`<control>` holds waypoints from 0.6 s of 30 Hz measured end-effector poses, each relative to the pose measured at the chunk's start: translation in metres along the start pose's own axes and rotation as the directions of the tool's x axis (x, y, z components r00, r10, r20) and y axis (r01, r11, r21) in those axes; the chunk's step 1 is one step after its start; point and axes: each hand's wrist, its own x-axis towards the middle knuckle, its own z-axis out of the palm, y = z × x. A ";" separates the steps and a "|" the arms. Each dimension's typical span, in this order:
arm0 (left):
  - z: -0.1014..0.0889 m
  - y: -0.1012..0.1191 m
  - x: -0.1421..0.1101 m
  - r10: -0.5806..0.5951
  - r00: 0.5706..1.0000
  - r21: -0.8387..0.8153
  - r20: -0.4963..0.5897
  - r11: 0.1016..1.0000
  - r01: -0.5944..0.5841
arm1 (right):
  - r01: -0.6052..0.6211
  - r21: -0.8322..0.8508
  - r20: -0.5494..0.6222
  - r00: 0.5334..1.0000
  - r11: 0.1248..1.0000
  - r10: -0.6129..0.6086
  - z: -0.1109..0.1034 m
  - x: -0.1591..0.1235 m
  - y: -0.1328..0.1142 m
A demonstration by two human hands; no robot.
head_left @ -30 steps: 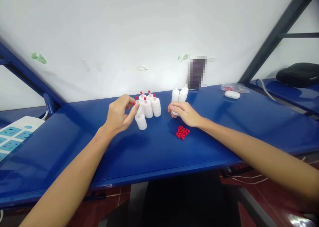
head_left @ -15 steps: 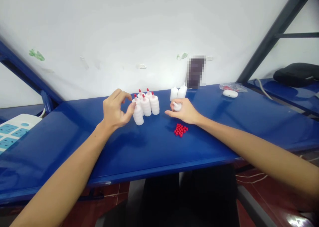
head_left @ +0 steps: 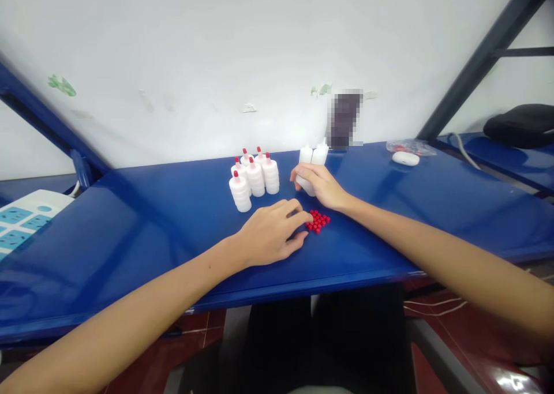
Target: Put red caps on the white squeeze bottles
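Observation:
My left hand (head_left: 274,231) is over the table with its thumb and forefinger apart, the forefinger at the left edge of a cluster of small red caps (head_left: 319,221). Nothing shows held in it. My right hand (head_left: 318,182) wraps round a white squeeze bottle (head_left: 306,186), whose top is hidden by the fingers. Just behind stand two white bottles with bare nozzles, one of them an uncapped bottle (head_left: 321,153). Left of these, several white bottles with red tips stand upright in a group, the nearest being a capped bottle (head_left: 241,195).
A blue table (head_left: 173,209) runs along a white wall. At the back right lie a white earbud-like case (head_left: 405,159) and a clear plastic bag (head_left: 419,147) with red pieces. A power strip (head_left: 32,216) is at the far left. A pixelated dark patch covers something by the wall.
My left hand has left the nearest red-tipped bottle and moved right and nearer to the red caps. My right hand's fingers have closed further round its bottle, which now sits lower or tilted differently.

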 end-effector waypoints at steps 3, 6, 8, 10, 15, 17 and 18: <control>0.000 -0.004 0.000 0.031 0.999 -0.031 -0.016 0.999 -0.032 | -0.001 -0.005 0.013 1.000 1.000 0.001 0.000 -0.001 0.000; 0.000 -0.006 0.001 0.051 0.999 -0.053 -0.013 0.997 -0.052 | -0.002 -0.001 0.015 1.000 1.000 0.002 0.000 -0.002 0.000; 0.000 -0.006 0.001 0.057 0.998 -0.077 -0.029 0.995 -0.060 | 0.002 -0.007 0.020 1.000 1.000 -0.002 0.000 -0.002 0.000; 0.001 -0.006 0.002 0.054 0.997 -0.119 -0.057 0.991 -0.061 | 0.007 -0.015 0.029 1.000 1.000 -0.007 0.000 -0.002 -0.001; 0.001 -0.006 0.002 0.058 0.996 -0.185 -0.067 0.980 -0.069 | 0.006 -0.010 0.059 0.998 1.000 -0.005 0.000 -0.003 -0.003; 0.000 -0.007 0.003 0.079 0.996 -0.198 -0.038 0.976 -0.085 | 0.005 -0.008 0.072 0.997 1.000 -0.004 -0.001 -0.004 -0.005; 0.000 -0.008 0.003 0.084 0.996 -0.215 -0.021 0.973 -0.086 | 0.004 -0.015 0.081 0.997 1.000 -0.002 -0.001 -0.004 -0.006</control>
